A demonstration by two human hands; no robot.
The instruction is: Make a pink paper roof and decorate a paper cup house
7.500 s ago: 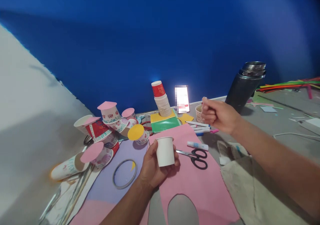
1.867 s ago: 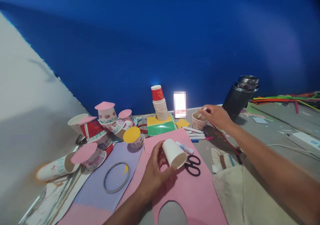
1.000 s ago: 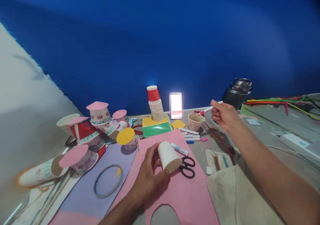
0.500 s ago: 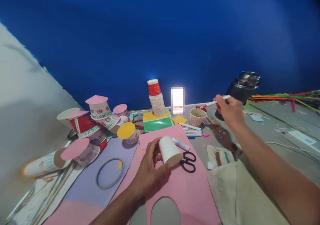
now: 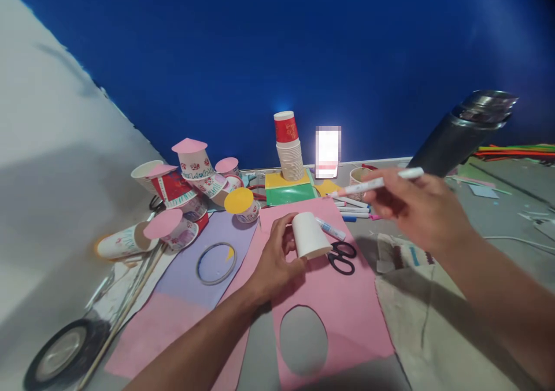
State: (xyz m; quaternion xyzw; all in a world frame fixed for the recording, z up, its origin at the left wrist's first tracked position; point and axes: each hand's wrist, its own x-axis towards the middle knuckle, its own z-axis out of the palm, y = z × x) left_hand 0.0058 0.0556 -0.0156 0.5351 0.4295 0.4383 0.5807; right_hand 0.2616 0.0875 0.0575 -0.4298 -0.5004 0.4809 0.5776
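Our left hand grips a plain white paper cup, tilted on its side above the pink paper sheet, rim toward the scissors. The cup bears no print, and its inside faces away from us. Our right hand is closed on a white marker with a pink tip, held near level above the loose markers. A patterned cup stands behind the marker; its contents cannot be told. A stack of cups has a red cup on top, with gold print too small to read. Lidded decorated cups cluster at left. A dark flask stands at right.
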